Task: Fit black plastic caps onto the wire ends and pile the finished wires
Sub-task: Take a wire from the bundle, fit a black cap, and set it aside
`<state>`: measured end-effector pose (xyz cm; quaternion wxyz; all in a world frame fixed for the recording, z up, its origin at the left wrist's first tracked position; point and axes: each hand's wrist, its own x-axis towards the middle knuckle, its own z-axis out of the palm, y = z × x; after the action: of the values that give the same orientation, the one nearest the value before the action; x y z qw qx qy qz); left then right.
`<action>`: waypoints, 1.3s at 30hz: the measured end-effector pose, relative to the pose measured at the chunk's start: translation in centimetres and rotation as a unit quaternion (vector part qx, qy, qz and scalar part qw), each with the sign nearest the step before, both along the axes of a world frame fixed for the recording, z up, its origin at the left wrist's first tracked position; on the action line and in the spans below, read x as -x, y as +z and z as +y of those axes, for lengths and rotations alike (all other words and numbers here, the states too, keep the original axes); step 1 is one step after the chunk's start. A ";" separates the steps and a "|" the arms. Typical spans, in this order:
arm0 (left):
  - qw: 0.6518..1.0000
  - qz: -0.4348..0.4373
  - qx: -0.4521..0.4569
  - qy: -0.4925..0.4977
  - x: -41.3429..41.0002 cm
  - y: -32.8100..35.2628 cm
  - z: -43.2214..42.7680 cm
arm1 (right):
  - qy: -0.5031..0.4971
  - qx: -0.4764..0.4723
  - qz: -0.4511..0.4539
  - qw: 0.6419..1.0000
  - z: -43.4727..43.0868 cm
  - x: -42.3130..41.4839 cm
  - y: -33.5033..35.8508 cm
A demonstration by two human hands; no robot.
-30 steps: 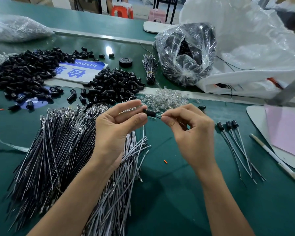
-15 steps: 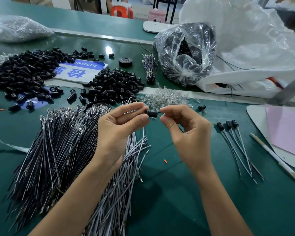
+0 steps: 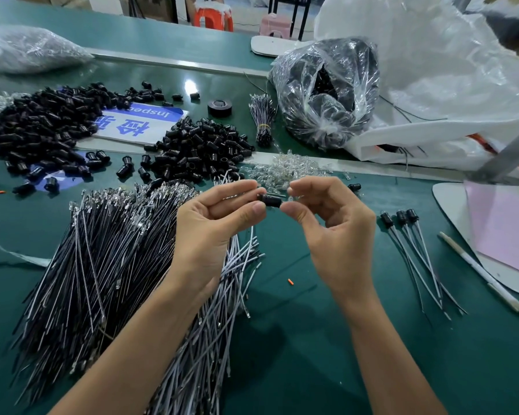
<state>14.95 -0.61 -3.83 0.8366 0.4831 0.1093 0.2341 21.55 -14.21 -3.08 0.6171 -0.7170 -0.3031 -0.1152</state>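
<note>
Around: wire heap (image 3: 102, 265) left of black cap (image 3: 271, 201); capped wires (image 3: 414, 250) right.
Grip, left hand (image 3: 210, 232): closed, pinching the black cap.
Grip, right hand (image 3: 336, 235): closed, pinching its far end.

Pen (image 3: 483, 272) beside pink paper (image 3: 507, 223) (right edge)

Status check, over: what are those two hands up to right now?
Left hand and right hand both pinch one black cap, one at each end. Three capped wires lie at right. Nothing in the way.
</note>
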 end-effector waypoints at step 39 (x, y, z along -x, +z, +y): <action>0.963 0.044 -0.210 0.166 0.0 -0.3 0.5 | 0.015 0.130 0.013 0.991 -0.2 -0.6 -0.5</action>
<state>14.96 -0.11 -4.12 0.6601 0.6331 0.1726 0.3656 22.14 -14.45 -3.53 0.5244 -0.7877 -0.3184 -0.0558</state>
